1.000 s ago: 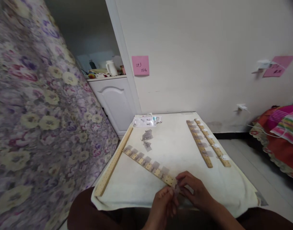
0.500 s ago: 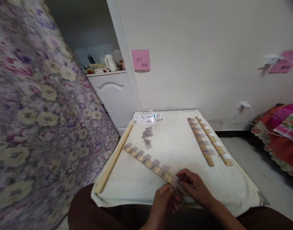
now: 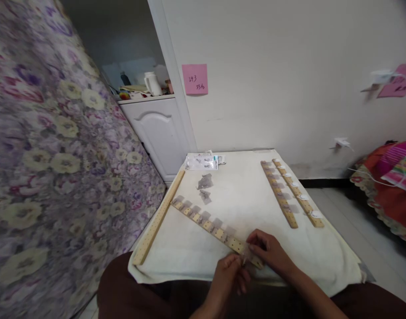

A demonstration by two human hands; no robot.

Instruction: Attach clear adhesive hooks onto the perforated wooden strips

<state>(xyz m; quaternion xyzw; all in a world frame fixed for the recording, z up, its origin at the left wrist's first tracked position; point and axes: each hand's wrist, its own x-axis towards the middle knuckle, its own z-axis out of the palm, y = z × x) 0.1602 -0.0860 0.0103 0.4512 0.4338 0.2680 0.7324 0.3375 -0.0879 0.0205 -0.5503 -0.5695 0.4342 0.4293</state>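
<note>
My left hand (image 3: 227,275) is closed in a pinch at the near end of a perforated wooden strip (image 3: 207,225). From the other side, my right hand (image 3: 271,250) also pinches there. Between their fingertips is a small clear plastic piece (image 3: 247,253), just over the strip; its finer details are too small to make out. Several small metal pieces with clear tabs sit along this strip, which lies slantwise on the cloth. Farther back rest a loose clear-tabbed piece (image 3: 205,196) and a greyish small cluster (image 3: 204,180).
A bare perforated strip (image 3: 159,217) lies along the left edge of the cloth-covered table (image 3: 242,195). Two strips on the right carry small pieces: one clear-tabbed (image 3: 280,195), one white-tabbed (image 3: 298,195). A clear package (image 3: 202,163) lies at the back. A floral curtain (image 3: 66,177) hangs left.
My right hand has shifted slightly, and more of the strip's near end shows beneath the fingers. The clear piece stays between both hands. The view has tilted a little.
</note>
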